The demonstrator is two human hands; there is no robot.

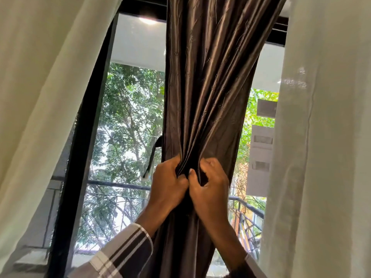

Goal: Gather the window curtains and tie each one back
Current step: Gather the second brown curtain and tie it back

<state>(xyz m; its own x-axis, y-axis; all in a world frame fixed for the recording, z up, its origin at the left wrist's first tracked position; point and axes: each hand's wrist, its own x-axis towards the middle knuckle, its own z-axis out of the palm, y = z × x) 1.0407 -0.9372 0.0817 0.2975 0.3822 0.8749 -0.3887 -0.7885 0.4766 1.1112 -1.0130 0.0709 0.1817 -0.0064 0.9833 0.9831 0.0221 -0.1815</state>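
At the centre of the frame, running from the top edge to the bottom, hangs the brown curtain (204, 87), a glossy, satin-like cloth drawn into 1 narrow bundle of long folds. Both hands meet on it just below the middle of the picture. The left hand (167, 181) and the right hand (208, 187) sit side by side, knuckles almost touching, their fingers (202, 164) curled tight into the pleats and pinching the gathered cloth between them.

The fabric looks soft and limp, falling freely below the grip, so it should bunch with little force and carry only moderate weight. Its sheen suggests it is slippery: folds may slide out of a loose hold, so a full wrap of the hand round the whole bundle seems safer than a fingertip pinch. The waist where the hands now sit looks like the right place for a tie; no tie-back is visible.

Pale sheer curtains (40, 87) fill the left and right edges, and a dark window frame (84, 147) stands at the left.
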